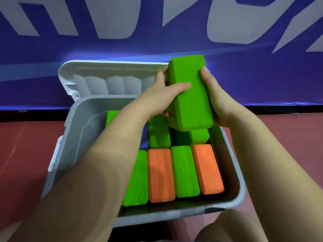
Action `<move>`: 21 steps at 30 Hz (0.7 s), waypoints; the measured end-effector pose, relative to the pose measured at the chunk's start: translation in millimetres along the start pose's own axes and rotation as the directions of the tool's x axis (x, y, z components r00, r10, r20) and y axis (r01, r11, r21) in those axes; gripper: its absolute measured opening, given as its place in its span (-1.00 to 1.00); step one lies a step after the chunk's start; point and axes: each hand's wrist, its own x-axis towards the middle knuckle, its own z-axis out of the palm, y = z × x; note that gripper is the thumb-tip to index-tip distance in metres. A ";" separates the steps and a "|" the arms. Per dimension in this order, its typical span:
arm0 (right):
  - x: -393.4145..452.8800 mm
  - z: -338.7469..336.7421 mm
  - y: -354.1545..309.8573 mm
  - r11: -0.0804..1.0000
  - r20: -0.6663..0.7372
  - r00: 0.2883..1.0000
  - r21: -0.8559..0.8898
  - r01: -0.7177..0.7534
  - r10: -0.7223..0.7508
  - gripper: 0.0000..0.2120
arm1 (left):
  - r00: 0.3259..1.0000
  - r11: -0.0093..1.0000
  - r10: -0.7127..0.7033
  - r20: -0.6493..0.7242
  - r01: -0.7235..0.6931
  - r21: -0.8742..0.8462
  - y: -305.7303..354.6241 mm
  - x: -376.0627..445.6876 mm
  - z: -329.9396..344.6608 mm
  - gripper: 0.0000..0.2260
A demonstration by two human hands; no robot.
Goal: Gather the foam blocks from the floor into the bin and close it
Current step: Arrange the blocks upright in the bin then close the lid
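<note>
Both hands' grip clasps green block (189,96) over bin (234,193), long axis tilted away

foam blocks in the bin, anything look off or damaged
Mostly tidy: the near row lies flat, side by side. The rightmost orange block has small nicks on its top face, and a green block at the back right looks tilted rather than flat. The green block in both hands looks intact.

A reddish floor (26,145) carries everything. The grey bin (234,172) stands directly on it, near the floor's far edge. The bin's white lid (70,70) stands behind it.
</note>
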 end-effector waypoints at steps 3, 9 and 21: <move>5.6 -8.8 -5.0 0.998 0.016 0.998 0.024 -0.063 0.063 -0.28 | 1.000 0.999 0.011 -0.010 -0.011 0.052 5.5 9.7 5.1 -0.47; 9.9 -21.3 -18.8 0.979 -0.083 0.978 -0.062 -0.197 0.191 -0.19 | 1.000 0.992 0.012 0.005 -0.012 0.124 16.7 24.8 10.0 -0.50; 7.1 -14.5 -51.0 0.918 -0.346 0.937 -0.385 -0.099 -0.044 -0.45 | 0.994 0.992 -0.002 -0.105 0.015 0.124 20.4 42.8 15.7 -0.53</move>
